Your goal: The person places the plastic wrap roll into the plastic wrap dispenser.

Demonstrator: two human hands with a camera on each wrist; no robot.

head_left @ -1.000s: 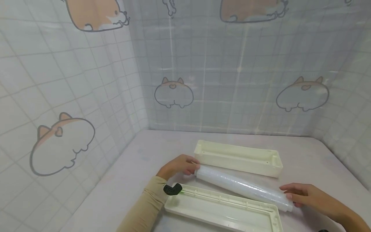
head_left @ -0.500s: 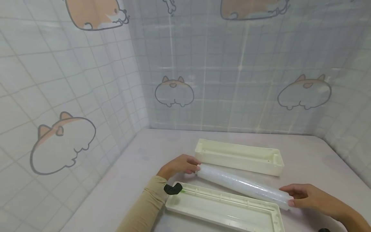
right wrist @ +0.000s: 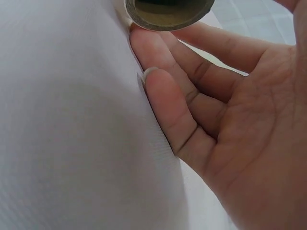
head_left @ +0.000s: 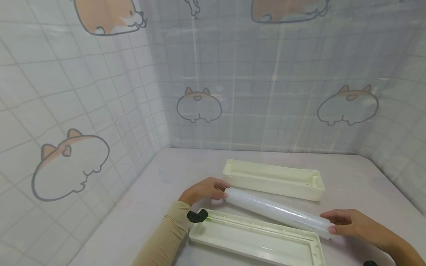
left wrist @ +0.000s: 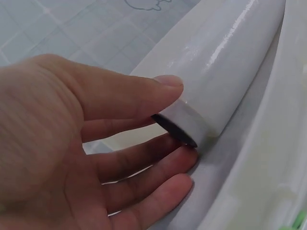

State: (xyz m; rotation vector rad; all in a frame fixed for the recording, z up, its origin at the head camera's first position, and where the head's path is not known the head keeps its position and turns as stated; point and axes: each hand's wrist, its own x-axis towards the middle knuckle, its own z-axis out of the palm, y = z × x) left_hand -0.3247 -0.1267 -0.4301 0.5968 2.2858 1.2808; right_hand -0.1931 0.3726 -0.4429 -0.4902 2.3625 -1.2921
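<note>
A roll of cling film (head_left: 277, 211), glossy and whitish, lies slantwise between the two hands in the head view. My left hand (head_left: 206, 190) grips its left end. In the left wrist view the thumb (left wrist: 158, 93) lies on top of the roll and the fingers reach under its dark open end. At the other end, my right hand (head_left: 356, 226) holds the roll between thumb and fingers. The right wrist view shows the hollow core (right wrist: 170, 14) above the curled fingers (right wrist: 168, 103), whose backs are on the table surface.
Behind the roll stands a cream plastic box (head_left: 273, 189), its top uncovered. In front lies a matching long lid (head_left: 249, 242), inner side up, with a ribbed rail and a bit of green at its left end. Curtains with cartoon dogs (head_left: 199, 107) enclose the table (head_left: 186, 162).
The right end of the roll has shifted slightly up and left, and the right thumb has closed onto it. The left hand stays at its end; box and lid have not moved.
</note>
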